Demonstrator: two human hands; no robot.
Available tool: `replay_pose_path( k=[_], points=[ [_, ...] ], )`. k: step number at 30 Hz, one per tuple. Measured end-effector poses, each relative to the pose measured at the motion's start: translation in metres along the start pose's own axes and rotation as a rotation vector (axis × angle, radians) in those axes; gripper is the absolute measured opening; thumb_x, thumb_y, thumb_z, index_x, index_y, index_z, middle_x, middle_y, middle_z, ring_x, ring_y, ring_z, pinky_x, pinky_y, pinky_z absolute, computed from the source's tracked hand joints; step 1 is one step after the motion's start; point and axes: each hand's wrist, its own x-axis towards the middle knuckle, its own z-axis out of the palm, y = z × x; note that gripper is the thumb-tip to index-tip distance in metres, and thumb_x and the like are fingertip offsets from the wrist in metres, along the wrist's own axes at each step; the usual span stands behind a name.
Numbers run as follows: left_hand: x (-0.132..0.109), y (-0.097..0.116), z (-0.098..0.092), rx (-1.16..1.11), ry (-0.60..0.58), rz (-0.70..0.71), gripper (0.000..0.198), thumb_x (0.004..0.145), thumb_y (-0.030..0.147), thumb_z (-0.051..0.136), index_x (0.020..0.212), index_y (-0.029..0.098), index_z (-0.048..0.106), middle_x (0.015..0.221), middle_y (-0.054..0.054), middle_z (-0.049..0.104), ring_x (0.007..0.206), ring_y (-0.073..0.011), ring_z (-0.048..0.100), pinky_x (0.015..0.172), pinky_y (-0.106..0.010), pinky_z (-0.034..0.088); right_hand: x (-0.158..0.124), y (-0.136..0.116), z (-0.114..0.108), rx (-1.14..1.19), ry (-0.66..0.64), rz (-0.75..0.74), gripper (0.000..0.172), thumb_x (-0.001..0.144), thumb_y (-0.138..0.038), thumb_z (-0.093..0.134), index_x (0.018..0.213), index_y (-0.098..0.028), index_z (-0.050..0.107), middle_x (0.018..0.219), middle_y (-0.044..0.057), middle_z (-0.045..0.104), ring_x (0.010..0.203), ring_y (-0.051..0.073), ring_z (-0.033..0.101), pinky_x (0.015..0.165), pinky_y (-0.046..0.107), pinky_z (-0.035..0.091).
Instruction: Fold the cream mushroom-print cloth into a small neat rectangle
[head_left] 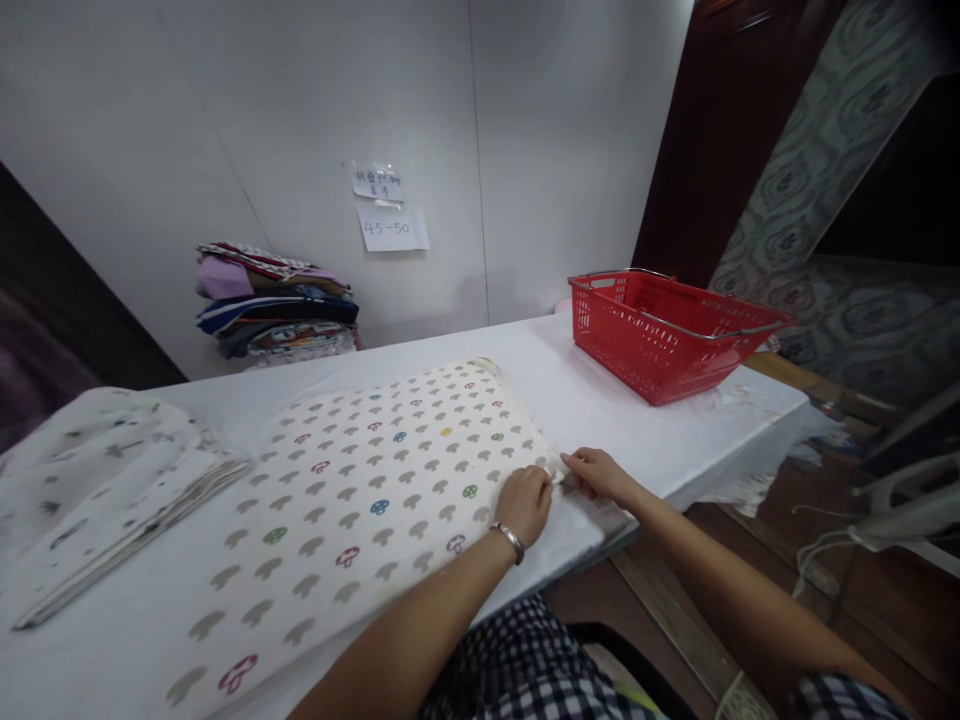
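While both hands meet at the near right corner of the white mushroom-print folded cloth [375, 490] on the white table [615, 400], left hand [525, 502] presses it curled, right hand [598, 472] pinches its edge. Red plastic basket [667, 335] sits well apart, far right.

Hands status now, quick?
Left hand: closed, pinching the mushroom-print cloth edge.
Right hand: closed, pinching the same edge.

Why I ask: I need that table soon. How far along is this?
Done: a pale cloth lies folded at the left. In hand: the left hand and right hand pinch the mushroom-print cloth at its right corner. Left: that cloth lies spread flat.
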Motion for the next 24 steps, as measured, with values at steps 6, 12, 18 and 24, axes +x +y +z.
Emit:
replay_pose_path(
  k=[6,12,18,24],
  points=[
    [-0.002,0.002,-0.001,0.011,-0.006,0.016,0.015,0.087,0.021,0.039,0.085,0.02,0.054,0.089,-0.004,0.058,0.086,-0.0175,0.05,0.078,-0.032,0.038,0.011,-0.005,0.007,-0.075,-0.005,-0.025,0.012,0.077,-0.027,0.058,0.071,-0.02,0.051,0.043,-0.007,0.049,0.034,0.009,0.046,0.036,0.019,0.031],
    [-0.003,-0.001,-0.013,0.003,-0.035,0.037,0.014,0.086,0.027,0.045,0.083,0.02,0.056,0.088,-0.003,0.06,0.089,-0.0175,0.053,0.08,-0.032,0.039,0.006,0.003,0.002,0.001,0.116,-0.133,0.013,0.077,-0.023,0.052,0.066,-0.021,0.045,0.042,-0.008,0.045,0.037,0.009,0.046,0.038,0.019,0.03],
    [-0.018,-0.023,-0.033,0.111,-0.091,-0.023,0.02,0.083,0.029,0.05,0.1,0.021,0.058,0.118,-0.005,0.057,0.112,-0.0215,0.048,0.097,-0.04,0.036,0.004,0.008,-0.002,-0.377,0.104,-0.06,0.006,0.075,-0.019,0.053,0.069,-0.019,0.052,0.049,-0.005,0.051,0.044,0.009,0.046,0.045,0.02,0.028],
    [-0.045,-0.046,-0.067,0.202,-0.133,-0.069,0.027,0.083,0.027,0.049,0.108,0.021,0.058,0.131,-0.006,0.051,0.125,-0.023,0.04,0.106,-0.043,0.03,0.006,0.007,-0.007,-0.609,0.083,-0.097,0.009,0.072,-0.027,0.059,0.071,-0.018,0.057,0.072,0.004,0.063,0.064,0.015,0.053,0.055,0.023,0.03]
  ],
)
